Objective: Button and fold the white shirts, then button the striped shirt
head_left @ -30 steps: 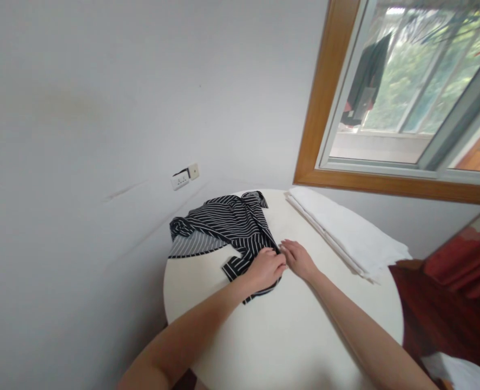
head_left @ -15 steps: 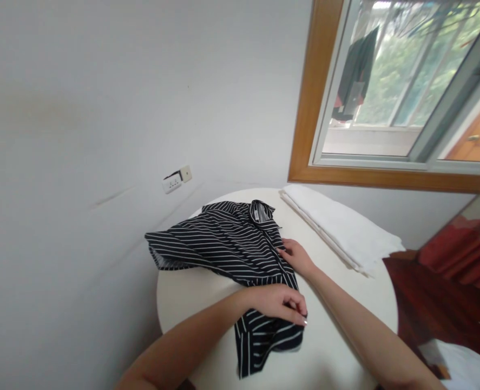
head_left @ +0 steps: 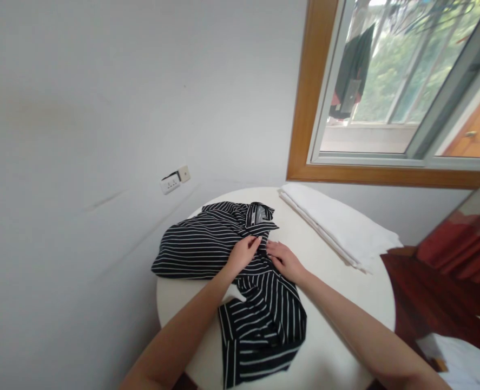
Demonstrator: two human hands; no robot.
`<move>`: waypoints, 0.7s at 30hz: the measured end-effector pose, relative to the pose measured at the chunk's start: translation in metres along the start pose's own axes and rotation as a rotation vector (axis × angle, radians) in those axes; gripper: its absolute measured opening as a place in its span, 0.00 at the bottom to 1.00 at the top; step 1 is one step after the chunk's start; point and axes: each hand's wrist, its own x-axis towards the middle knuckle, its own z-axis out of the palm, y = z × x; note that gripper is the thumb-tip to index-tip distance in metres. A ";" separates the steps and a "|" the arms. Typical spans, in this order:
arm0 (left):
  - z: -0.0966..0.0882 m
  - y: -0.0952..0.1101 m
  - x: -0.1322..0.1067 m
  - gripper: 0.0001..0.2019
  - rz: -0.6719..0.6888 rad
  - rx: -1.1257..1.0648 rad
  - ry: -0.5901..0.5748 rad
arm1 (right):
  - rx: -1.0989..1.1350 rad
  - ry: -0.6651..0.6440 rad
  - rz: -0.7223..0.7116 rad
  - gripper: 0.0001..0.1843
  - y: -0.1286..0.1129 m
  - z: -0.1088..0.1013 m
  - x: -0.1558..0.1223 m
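A black shirt with thin white stripes [head_left: 207, 246] lies spread on a round white table [head_left: 345, 303], its collar toward the wall and its hem hanging toward me. My left hand [head_left: 243, 253] rests on the shirt just below the collar, fingers together and pressed flat on the cloth. My right hand [head_left: 282, 259] lies right beside it on the shirt's front, fingers stretched out flat. The fingertips of both hands nearly meet at the shirt's middle.
A folded white cloth [head_left: 339, 227] lies at the table's far right, under a wood-framed window [head_left: 300, 108]. A wall socket [head_left: 173, 180] sits on the white wall behind. A dark red seat [head_left: 434, 292] stands at the right.
My left hand has let go of the hem near me and moved up to the collar. The right hand has shifted slightly left. The shirt lies more spread out.
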 end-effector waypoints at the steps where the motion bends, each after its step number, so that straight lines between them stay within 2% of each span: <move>1: -0.001 0.001 0.000 0.23 -0.002 0.081 0.031 | 0.008 -0.048 -0.039 0.19 -0.006 0.003 0.000; 5: -0.002 0.004 -0.003 0.22 -0.074 0.414 0.077 | 0.115 -0.254 -0.185 0.18 -0.033 0.004 0.000; 8: -0.002 0.004 -0.004 0.14 -0.028 0.508 0.035 | 0.253 -0.282 -0.167 0.16 -0.041 -0.003 0.001; 10: -0.003 0.004 -0.003 0.10 -0.015 0.528 0.011 | 0.338 -0.228 -0.066 0.16 -0.037 -0.009 0.001; 12: -0.005 0.005 -0.004 0.11 0.024 0.528 -0.006 | 0.346 -0.115 0.084 0.18 -0.025 -0.016 -0.001; 14: -0.005 0.007 -0.006 0.10 0.129 0.504 -0.029 | 0.258 0.017 0.222 0.18 -0.008 -0.023 -0.004; 16: -0.004 0.011 -0.010 0.08 0.256 0.466 -0.084 | 0.094 0.134 0.302 0.16 0.012 -0.029 -0.006; 18: -0.002 0.015 -0.015 0.06 0.352 0.409 -0.181 | -0.084 0.210 0.311 0.21 0.031 -0.034 -0.008; 21: 0.002 0.021 -0.022 0.06 0.453 0.223 -0.415 | -0.234 0.223 0.255 0.28 0.052 -0.039 -0.009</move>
